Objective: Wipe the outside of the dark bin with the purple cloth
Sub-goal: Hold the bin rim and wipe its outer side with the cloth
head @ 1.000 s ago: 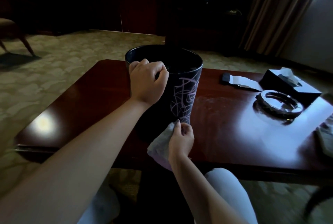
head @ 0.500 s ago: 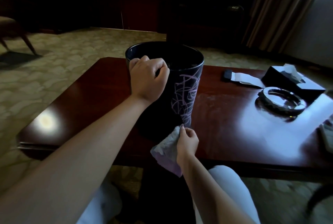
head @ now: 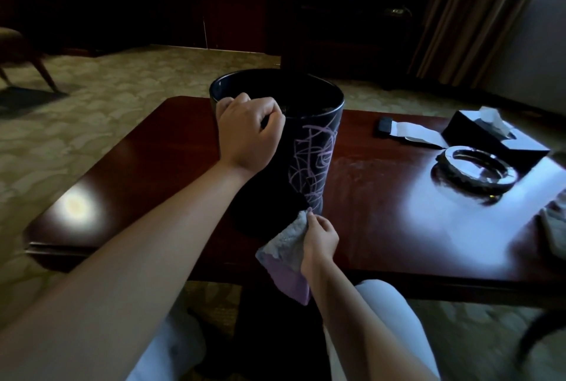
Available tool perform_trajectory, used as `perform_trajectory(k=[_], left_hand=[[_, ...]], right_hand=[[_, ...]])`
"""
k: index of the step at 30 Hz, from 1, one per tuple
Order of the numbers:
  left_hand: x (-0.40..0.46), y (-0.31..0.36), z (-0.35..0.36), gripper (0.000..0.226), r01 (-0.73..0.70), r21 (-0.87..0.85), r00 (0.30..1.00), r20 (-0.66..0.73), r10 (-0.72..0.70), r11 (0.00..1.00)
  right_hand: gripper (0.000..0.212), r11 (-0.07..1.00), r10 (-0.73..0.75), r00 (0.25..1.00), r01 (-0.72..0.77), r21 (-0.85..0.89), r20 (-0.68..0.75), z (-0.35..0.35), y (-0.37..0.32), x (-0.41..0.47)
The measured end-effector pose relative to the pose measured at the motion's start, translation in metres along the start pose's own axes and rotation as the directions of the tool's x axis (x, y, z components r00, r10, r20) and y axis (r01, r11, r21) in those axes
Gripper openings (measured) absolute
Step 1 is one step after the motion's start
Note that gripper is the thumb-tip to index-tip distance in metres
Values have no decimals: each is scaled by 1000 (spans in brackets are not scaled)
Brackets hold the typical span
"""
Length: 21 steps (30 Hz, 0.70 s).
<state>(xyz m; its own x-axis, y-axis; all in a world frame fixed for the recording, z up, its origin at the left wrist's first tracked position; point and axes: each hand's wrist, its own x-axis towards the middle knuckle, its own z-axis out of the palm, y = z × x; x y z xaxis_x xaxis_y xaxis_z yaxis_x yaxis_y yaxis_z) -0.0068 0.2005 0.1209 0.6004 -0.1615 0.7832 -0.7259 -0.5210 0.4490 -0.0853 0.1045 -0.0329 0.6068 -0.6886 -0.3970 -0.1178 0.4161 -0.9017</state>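
Observation:
The dark bin (head: 312, 147) stands upright on the glossy wooden table (head: 382, 212), with pale purple scribbled lines on its right side. My left hand (head: 248, 132) grips the bin's near rim, fingers curled over the edge. My right hand (head: 320, 236) holds the purple cloth (head: 283, 255) against the bin's foot at the near side. The cloth's grey fuzzy face shows at the top, and its purple part hangs down over the table's front edge.
On the table's right side lie a round glass ashtray (head: 477, 167), a black tissue box (head: 490, 132), a small dark object with white paper (head: 404, 131) and a folded cloth (head: 556, 227) at the far right edge. A chair leg (head: 46, 74) stands on the carpet at left.
My right hand with the cloth has slid a little to the right along the bin's base. My left hand keeps its grip on the rim.

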Motion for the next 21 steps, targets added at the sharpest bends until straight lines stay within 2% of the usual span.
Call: perform_trajectory(k=[2, 6, 13, 21], left_hand=[[-1, 0, 0, 31, -3, -5, 1000, -4, 3, 1000], [0, 0, 0, 34, 2, 6, 1000, -5, -2, 1000], [0, 0, 0, 34, 9, 10, 1000, 3, -9, 1000], [0, 0, 0, 33, 2, 14, 1000, -5, -2, 1000]], right_hand=[[12, 999, -8, 1000, 8, 36, 15, 1, -3, 0], [13, 1000, 7, 1000, -7, 3, 5, 0, -6, -1], [16, 997, -70, 997, 71, -23, 35, 0, -6, -5], [18, 968, -247, 969, 248, -34, 30, 5, -22, -13]])
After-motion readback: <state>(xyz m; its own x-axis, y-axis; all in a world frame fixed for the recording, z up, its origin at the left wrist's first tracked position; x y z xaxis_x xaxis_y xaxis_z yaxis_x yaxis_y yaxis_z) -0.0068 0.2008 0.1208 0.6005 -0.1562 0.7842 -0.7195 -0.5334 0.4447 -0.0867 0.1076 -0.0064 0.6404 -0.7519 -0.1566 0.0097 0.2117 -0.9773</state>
